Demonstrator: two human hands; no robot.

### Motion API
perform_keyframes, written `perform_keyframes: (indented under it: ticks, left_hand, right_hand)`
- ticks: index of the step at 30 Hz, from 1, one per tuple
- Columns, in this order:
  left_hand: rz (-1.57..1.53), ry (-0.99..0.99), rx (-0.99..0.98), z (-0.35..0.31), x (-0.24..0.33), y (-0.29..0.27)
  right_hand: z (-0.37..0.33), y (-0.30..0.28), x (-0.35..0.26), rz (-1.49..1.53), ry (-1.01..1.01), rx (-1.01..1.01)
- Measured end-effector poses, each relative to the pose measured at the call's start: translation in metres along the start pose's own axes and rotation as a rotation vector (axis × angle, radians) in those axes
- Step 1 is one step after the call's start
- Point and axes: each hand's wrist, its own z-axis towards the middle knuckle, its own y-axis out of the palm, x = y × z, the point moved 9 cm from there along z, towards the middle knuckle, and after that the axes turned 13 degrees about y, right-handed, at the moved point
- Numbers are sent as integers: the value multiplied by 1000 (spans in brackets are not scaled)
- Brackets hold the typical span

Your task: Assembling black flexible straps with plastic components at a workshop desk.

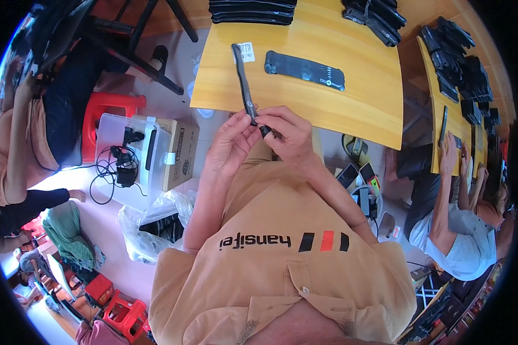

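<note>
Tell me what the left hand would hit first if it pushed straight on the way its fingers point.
The left hand points up and right at the narrow black strap that both hands pinch. It already touches that strap; just past it come the right hand's fingers, though depth is hard to judge.

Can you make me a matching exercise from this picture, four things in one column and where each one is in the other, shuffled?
Things:
1. thin black strap
2. flat black strap
3. red stool
4. clear plastic bag

Places:
A. lying alone on the wooden table
B. on the floor below the cardboard box
C. pinched between the left hand and right hand
D. left of the clear bin

Pairs: 1-C, 2-A, 3-D, 4-B
</note>
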Motion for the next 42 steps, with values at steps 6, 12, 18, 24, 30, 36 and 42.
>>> perform_keyframes:
  ticks: [6,12,18,24,30,36,42]
  left_hand:
    - [-13,-53,-43,-3,-7,6]
    - [65,-16,-61,-1,-7,8]
    - [215,77,-27,0,-2,10]
    - [370,167,8,-3,3,12]
    - [405,170,17,-4,2,14]
    - [466,207,23,-4,4,15]
    - [522,250,40,-4,6,14]
  right_hand:
    - [0,-7,17,269,174,-23]
    - [1,-17,3,103,131,-41]
    - [-2,-20,4,91,180,-27]
    - [2,-19,10,95,302,-143]
    - [2,-22,11,167,322,-163]
    - [1,-23,13,146,326,-166]
    - [2,-21,13,89,337,-195]
